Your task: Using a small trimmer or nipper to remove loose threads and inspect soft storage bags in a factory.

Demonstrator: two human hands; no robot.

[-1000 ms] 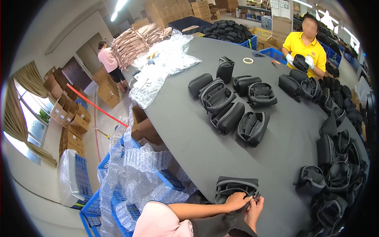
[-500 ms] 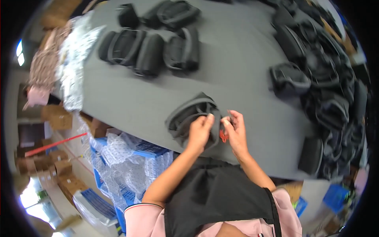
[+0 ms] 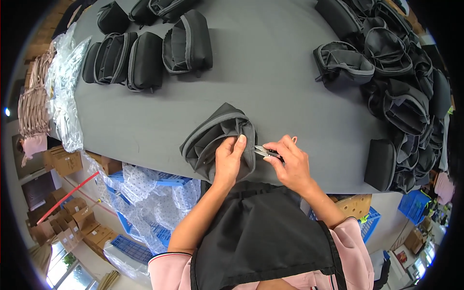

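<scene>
An unzipped black pouch [image 3: 208,133] with a grey-edged opening stands at the table's near edge. My left hand [image 3: 229,162] grips its side wall, thumb on the outside near the rim and the other fingers inside or behind, partly hidden. Just to the right, my right hand [image 3: 292,164] is closed around a pair of thread snips [image 3: 265,152]. Their metal blades point left, and the tips reach the pouch's right edge; whether they touch the fabric I cannot tell.
Several black pouches [image 3: 145,60] stand at the table's far left. A larger heap of open pouches [image 3: 403,106] covers the right side. Clear plastic bags [image 3: 67,101] hang over the left edge. Below it are blue crates [image 3: 125,198] with bubble wrap [image 3: 159,198] and cardboard boxes [image 3: 82,220].
My right hand has turned the thread snips so the blades now face the pouch. An orange-red part seen earlier under that hand is mostly hidden. The whole view has shifted.
</scene>
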